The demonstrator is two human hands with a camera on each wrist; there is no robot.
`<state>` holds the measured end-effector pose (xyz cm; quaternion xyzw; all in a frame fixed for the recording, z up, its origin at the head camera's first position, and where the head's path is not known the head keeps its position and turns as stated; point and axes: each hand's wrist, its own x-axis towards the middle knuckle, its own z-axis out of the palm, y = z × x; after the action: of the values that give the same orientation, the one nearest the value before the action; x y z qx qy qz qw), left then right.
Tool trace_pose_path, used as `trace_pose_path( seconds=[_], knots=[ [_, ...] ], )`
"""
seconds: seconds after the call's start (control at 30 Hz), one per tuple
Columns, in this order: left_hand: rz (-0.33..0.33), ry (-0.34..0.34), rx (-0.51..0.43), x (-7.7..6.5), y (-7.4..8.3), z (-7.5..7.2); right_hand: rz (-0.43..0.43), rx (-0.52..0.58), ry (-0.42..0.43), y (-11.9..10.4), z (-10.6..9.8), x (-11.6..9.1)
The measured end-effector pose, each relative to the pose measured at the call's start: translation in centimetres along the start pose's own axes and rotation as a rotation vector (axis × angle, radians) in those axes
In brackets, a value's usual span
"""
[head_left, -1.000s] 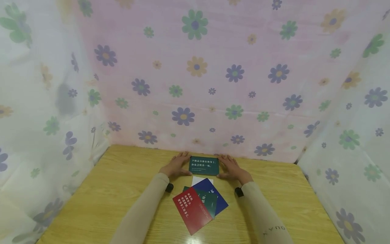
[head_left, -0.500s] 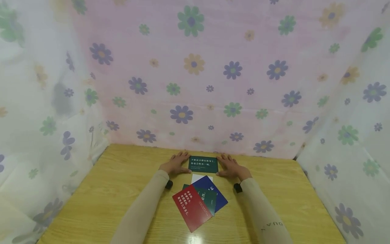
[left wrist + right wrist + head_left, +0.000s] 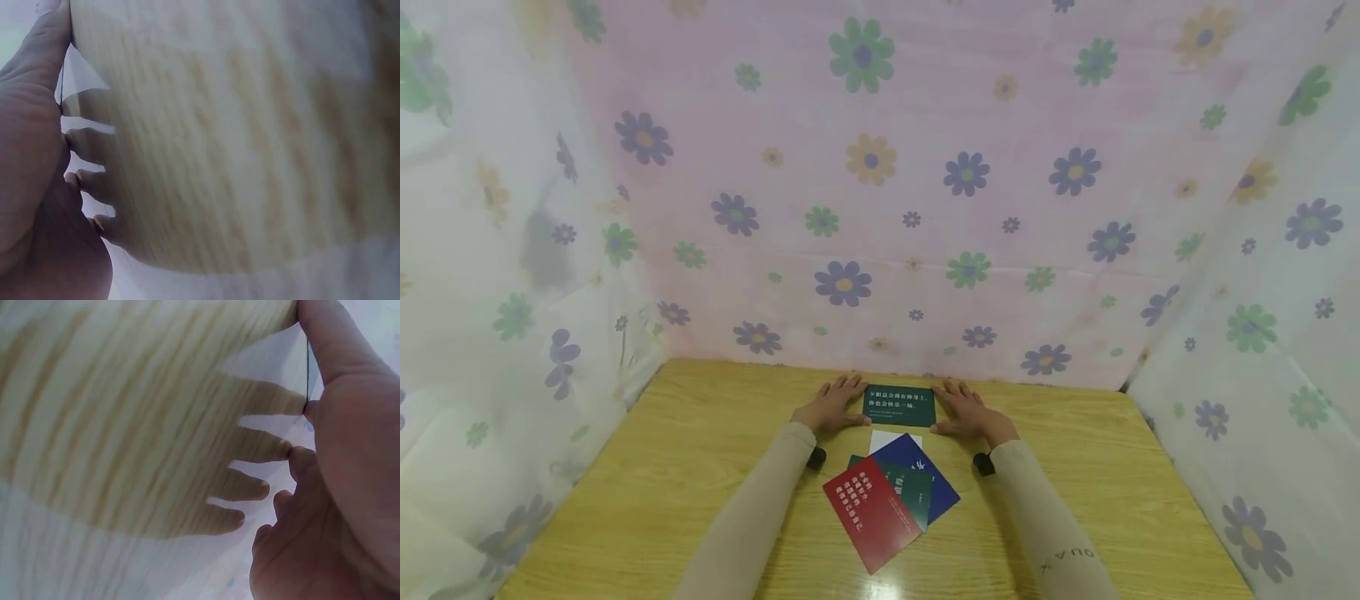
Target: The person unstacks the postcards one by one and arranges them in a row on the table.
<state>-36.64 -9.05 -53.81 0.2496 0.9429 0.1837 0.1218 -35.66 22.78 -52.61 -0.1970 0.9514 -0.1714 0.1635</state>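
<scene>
A dark green card (image 3: 899,416) with white printed characters lies at the back of the table in the head view. My left hand (image 3: 831,405) rests along its left side, thumb near the front corner and forefinger near the back one. On the opposite side my right hand (image 3: 970,410) mirrors this, fingers spread and fairly straight. Both wrist views show thumb and forefinger touching the card's thin edge, with the other fingertips on the tabletop. Closer in lie overlapping cards: a red card (image 3: 872,517) on top, a second green card (image 3: 916,496), a blue card (image 3: 943,492) and a white card (image 3: 893,437).
The wood-grain table (image 3: 647,475) ends at the back against a pink flowered curtain (image 3: 917,250). White flowered cloth (image 3: 580,367) closes in the left side, and similar cloth (image 3: 1210,367) the right. A dark wrist camera (image 3: 982,464) sits by each sleeve.
The head view has shifted slightly. Both hands stay at the sides of the green card, and the overlapping cards keep their arrangement.
</scene>
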Motion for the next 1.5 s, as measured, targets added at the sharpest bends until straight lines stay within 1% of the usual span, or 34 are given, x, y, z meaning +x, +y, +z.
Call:
trace_pose_path(
  seconds=[0.1, 0.2, 0.33, 0.43, 0.57, 0.67, 0.83, 0.97, 1.03, 1.1, 1.2, 1.27, 1.33, 1.4, 1.5],
  knots=[
    [0.0, 0.001, 0.014, -0.1, 0.2, 0.0, 0.005, -0.002, 0.004, 0.0, 0.0, -0.1],
    [-0.002, 0.01, 0.013, -0.1, 0.4, -0.1, -0.005, -0.022, 0.035, -0.1, 0.1, -0.2],
    [0.005, 0.042, -0.02, -0.3, 0.4, -0.1, -0.051, -0.026, 0.116, -0.5, 0.6, -0.6],
    [0.023, 0.073, -0.039, -0.5, 0.4, 0.0, -0.093, 0.004, 0.167, -1.1, 1.0, -1.2],
    [0.051, 0.117, -0.022, -0.8, 0.3, 0.4, -0.143, 0.04, 0.222, -2.3, 1.5, -2.4],
    [0.063, 0.135, -0.014, -1.2, 0.4, 0.6, -0.173, 0.054, 0.232, -3.1, 1.9, -3.5],
    [0.063, 0.112, -0.015, -3.1, 1.0, 0.7, -0.225, 0.089, 0.196, -4.6, 2.7, -5.3],
    [0.063, 0.087, 0.001, -5.0, 2.0, 0.7, -0.265, 0.074, 0.142, -5.8, 3.6, -6.8],
    [0.038, 0.081, 0.026, -6.0, 2.5, 1.0, -0.284, 0.069, 0.099, -6.4, 4.2, -7.4],
    [0.002, 0.081, 0.075, -7.1, 3.0, 1.4, -0.288, 0.073, 0.05, -7.1, 4.7, -8.0],
    [-0.053, 0.091, 0.156, -8.6, 3.9, 2.3, -0.286, 0.107, -0.023, -8.2, 5.6, -8.8],
    [-0.068, 0.099, 0.179, -9.4, 4.5, 2.7, -0.28, 0.115, -0.058, -8.9, 6.1, -9.3],
    [-0.075, 0.102, 0.171, -10.2, 5.1, 2.8, -0.281, 0.105, -0.077, -9.4, 6.7, -9.7],
    [-0.084, 0.106, 0.139, -10.8, 5.3, 2.8, -0.274, 0.084, -0.087, -10.0, 7.2, -10.0],
    [-0.076, 0.111, 0.091, -11.3, 5.2, 2.9, -0.26, 0.056, -0.095, -10.5, 7.6, -10.3]
  ],
)
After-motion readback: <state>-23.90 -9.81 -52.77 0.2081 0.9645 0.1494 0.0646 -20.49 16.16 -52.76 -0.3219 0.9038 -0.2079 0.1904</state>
